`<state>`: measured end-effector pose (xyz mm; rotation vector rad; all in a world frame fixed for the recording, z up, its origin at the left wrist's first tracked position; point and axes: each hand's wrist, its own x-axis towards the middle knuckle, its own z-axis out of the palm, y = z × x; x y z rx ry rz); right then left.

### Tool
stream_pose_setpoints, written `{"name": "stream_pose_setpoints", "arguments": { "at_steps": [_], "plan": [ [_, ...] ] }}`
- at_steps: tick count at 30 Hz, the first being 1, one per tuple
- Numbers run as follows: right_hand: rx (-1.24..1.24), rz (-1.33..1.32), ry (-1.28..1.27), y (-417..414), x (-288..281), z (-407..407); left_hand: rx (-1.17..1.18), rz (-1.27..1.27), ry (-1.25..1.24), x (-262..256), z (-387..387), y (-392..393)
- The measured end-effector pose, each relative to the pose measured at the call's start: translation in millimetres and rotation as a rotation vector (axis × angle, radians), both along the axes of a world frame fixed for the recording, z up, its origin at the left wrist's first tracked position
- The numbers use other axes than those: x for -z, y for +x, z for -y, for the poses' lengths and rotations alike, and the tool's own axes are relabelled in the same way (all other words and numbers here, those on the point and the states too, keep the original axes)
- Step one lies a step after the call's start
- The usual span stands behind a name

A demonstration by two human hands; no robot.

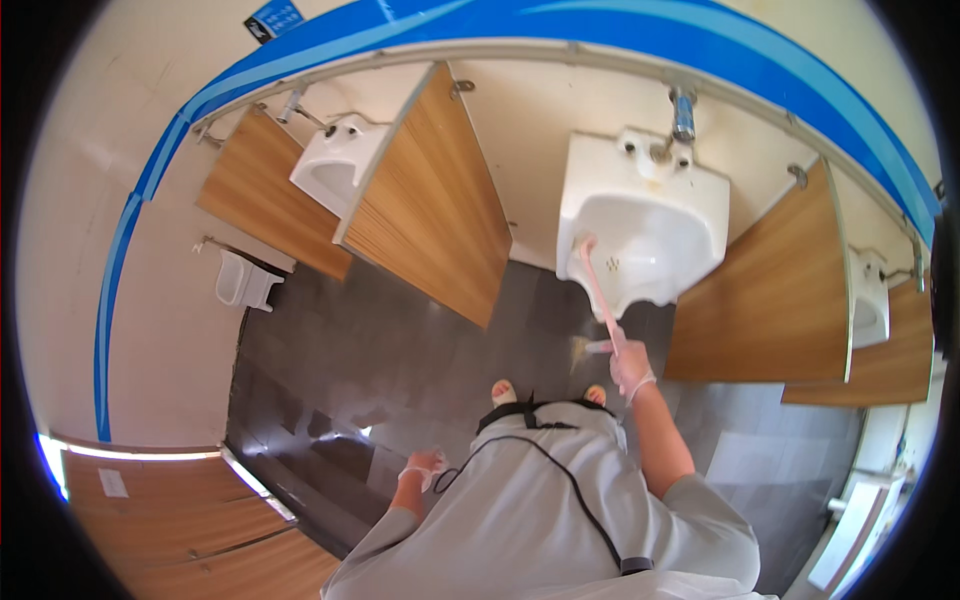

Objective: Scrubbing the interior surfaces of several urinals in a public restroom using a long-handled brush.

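Note:
In a clear glove, my right hand (632,365) grips the handle of a long pink brush (598,289). The brush's head reaches into the white ceramic urinal (645,172) in front of me and lies against the inner left side of its bowl. Small drain holes and yellowish stains show on the urinal. A chrome flush valve (682,116) is fixed to the wall above it. My left hand (425,466), also in a clear glove, hangs low at my left side by a black cable (450,476). Its fingers are partly curled; whether they hold anything is unclear.
Wood-grain partitions stand left (431,202) and right (772,292) of this urinal. More urinals (352,154) line the wall, and a low white fixture (251,281) is at the far left. The dark tile floor (337,330) has shiny, wet-looking patches. Wooden doors (172,510) are at lower left.

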<state>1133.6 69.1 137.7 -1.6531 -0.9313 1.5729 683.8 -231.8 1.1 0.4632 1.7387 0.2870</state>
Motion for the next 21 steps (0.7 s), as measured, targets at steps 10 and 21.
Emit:
{"name": "stream_pose_setpoints", "arguments": {
  "at_steps": [10, 21],
  "plan": [
    [0.098, -0.018, -0.117, -4, -118, -1, -0.047, -0.026, -0.106, -34, -66, 25],
    [-0.034, 1.305, 0.663, 29, -64, -27, -0.086, -0.086, -0.104, -33, -55, 18]
  ]
}}
